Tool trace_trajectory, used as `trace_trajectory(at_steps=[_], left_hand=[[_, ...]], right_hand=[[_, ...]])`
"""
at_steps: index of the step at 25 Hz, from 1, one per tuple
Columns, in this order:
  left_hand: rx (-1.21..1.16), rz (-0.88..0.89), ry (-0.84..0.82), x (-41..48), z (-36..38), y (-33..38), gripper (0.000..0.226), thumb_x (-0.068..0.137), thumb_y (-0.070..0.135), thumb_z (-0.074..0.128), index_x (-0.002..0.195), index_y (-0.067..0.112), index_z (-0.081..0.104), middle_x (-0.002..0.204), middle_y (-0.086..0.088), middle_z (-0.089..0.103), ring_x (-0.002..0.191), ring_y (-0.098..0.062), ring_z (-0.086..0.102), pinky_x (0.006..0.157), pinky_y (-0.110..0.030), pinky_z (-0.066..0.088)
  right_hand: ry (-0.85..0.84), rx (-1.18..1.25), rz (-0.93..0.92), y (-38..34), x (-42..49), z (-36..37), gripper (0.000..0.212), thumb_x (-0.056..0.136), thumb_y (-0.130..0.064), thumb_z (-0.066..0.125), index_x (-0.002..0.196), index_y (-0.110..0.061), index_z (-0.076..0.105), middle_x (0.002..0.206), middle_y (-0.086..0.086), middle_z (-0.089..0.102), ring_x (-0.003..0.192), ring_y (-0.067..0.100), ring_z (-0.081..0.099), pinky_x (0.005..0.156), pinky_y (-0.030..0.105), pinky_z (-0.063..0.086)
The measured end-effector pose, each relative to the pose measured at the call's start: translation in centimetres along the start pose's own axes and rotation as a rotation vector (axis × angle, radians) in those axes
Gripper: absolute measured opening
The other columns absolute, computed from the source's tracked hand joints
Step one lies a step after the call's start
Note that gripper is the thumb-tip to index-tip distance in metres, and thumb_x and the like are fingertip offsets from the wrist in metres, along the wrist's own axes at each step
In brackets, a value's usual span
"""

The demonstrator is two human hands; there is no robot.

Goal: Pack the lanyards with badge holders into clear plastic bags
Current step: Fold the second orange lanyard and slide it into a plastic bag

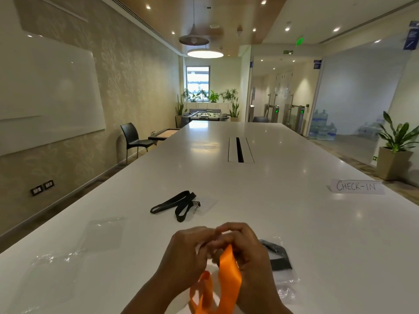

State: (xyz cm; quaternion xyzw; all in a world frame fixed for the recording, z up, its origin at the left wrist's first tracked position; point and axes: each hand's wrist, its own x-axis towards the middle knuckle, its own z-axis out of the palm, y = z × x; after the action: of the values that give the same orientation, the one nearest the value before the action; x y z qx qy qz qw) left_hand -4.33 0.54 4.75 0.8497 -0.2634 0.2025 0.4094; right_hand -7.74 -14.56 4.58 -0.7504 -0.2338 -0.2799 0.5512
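Near centre: left hand [183, 252] and right hand [244, 250] meet, grip of both clenched on top end of orange lanyard [229, 275], loops hanging below. Best move, likely: gather strap into tight fold, keep it pinched, then reach for clear plastic bag [104, 234] near left. Black lanyard [179, 203] with badge holder [207, 202] lies farther out. Bagged dark lanyard [277, 257] just right of hands. Glossy white tabletop [272, 177] runs far; CHECK-IN card [356, 186] right, black chair [133, 137] far left.

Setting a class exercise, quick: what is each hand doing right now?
Left hand: fingers curled beside the orange lanyard; blur hides whether it grips.
Right hand: closed, holding the orange lanyard.
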Motion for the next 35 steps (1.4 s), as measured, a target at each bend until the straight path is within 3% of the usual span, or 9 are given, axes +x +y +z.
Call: trace_trajectory(at_steps=[8, 14, 19, 22, 24, 28, 31, 33, 35], left_hand=[[-0.110, 0.012, -0.253, 0.5, -0.7, 0.8, 0.014, 0.092, 0.019, 0.061, 0.092, 0.032, 0.067, 0.088, 0.027, 0.061, 0.091, 0.000, 0.061, 0.080, -0.013, 0.049], [-0.363, 0.003, 0.028, 0.7, -0.6, 0.2, 0.010, 0.093, 0.013, 0.056, 0.095, 0.013, 0.065, 0.127, 0.021, 0.058, 0.125, -0.007, 0.052, 0.098, -0.023, 0.049], [-0.654, -0.190, 0.177, 1.1, -1.2, -0.1, 0.018, 0.092, 0.021, 0.057, 0.106, 0.028, 0.066, 0.111, 0.008, 0.071, 0.110, -0.016, 0.065, 0.090, -0.032, 0.055], [-0.554, -0.411, 0.343, 1.3, -1.0, -0.7, 0.007, 0.095, 0.026, 0.055, 0.097, 0.027, 0.061, 0.106, -0.001, 0.070, 0.105, -0.025, 0.065, 0.087, -0.041, 0.056], [-0.446, -0.466, 0.436, 1.5, -1.0, -1.0, 0.004, 0.095, 0.027, 0.055, 0.094, 0.031, 0.058, 0.104, 0.000, 0.068, 0.100, -0.021, 0.065, 0.078, -0.028, 0.057], [-0.220, -0.458, 0.531, 1.4, -1.0, -1.4, 0.004, 0.094, 0.021, 0.060, 0.095, 0.023, 0.057, 0.099, -0.002, 0.067, 0.094, -0.020, 0.065, 0.073, -0.019, 0.052], [0.032, -0.366, 0.478, 1.1, -1.1, -1.7, 0.013, 0.092, 0.015, 0.063, 0.093, 0.024, 0.054, 0.094, 0.001, 0.066, 0.085, -0.013, 0.060, 0.066, -0.008, 0.043], [0.143, -0.322, 0.343, 0.9, -1.2, -1.9, 0.018, 0.092, 0.012, 0.062, 0.090, 0.027, 0.053, 0.086, 0.006, 0.062, 0.079, -0.011, 0.058, 0.059, -0.005, 0.037], [0.179, -0.232, 0.153, 0.8, -1.2, -2.1, 0.012, 0.093, 0.011, 0.058, 0.092, 0.024, 0.060, 0.082, 0.004, 0.065, 0.075, -0.011, 0.061, 0.059, -0.011, 0.041]], right_hand=[[0.107, 0.123, 0.351, 0.4, 2.0, -3.7, 0.026, 0.079, -0.001, 0.074, 0.086, -0.025, 0.072, 0.093, -0.014, 0.076, 0.094, 0.008, 0.071, 0.079, 0.025, 0.058], [0.010, -0.117, 0.631, 0.7, 2.0, -2.8, 0.032, 0.090, -0.009, 0.063, 0.111, -0.031, 0.051, 0.102, -0.015, 0.063, 0.076, -0.001, 0.062, 0.045, 0.003, 0.043], [-0.299, 0.062, 0.632, 0.7, 1.1, -2.4, 0.061, 0.080, 0.001, 0.066, 0.115, -0.044, 0.046, 0.102, -0.006, 0.068, 0.085, 0.006, 0.072, 0.073, 0.031, 0.062], [-0.381, 0.055, 0.646, 0.5, 0.4, -0.7, 0.073, 0.073, -0.022, 0.075, 0.124, -0.051, 0.031, 0.114, -0.018, 0.054, 0.083, 0.006, 0.069, 0.057, 0.014, 0.054], [-0.333, 0.003, 0.636, 0.3, 0.2, 0.2, 0.081, 0.071, -0.037, 0.074, 0.132, -0.054, 0.023, 0.121, -0.019, 0.048, 0.089, 0.008, 0.065, 0.059, 0.015, 0.053], [-0.313, -0.250, 0.753, -0.6, 0.0, 0.0, 0.082, 0.078, -0.046, 0.072, 0.146, -0.033, 0.030, 0.125, -0.008, 0.057, 0.094, 0.011, 0.061, 0.064, 0.019, 0.048], [-0.441, -0.219, 0.743, -1.4, 0.1, -0.7, 0.021, 0.082, -0.034, 0.072, 0.099, -0.021, 0.073, 0.079, -0.003, 0.075, 0.060, 0.004, 0.065, 0.061, 0.031, 0.058], [-0.470, -0.134, 0.647, -2.3, 0.3, -1.3, 0.019, 0.083, -0.037, 0.071, 0.071, -0.022, 0.074, 0.064, -0.004, 0.073, 0.054, 0.004, 0.064, 0.062, 0.030, 0.053], [-0.380, 0.046, 0.555, -2.8, 0.7, -2.0, 0.019, 0.083, -0.037, 0.070, 0.072, -0.023, 0.076, 0.070, -0.001, 0.075, 0.065, 0.009, 0.068, 0.070, 0.031, 0.051]])
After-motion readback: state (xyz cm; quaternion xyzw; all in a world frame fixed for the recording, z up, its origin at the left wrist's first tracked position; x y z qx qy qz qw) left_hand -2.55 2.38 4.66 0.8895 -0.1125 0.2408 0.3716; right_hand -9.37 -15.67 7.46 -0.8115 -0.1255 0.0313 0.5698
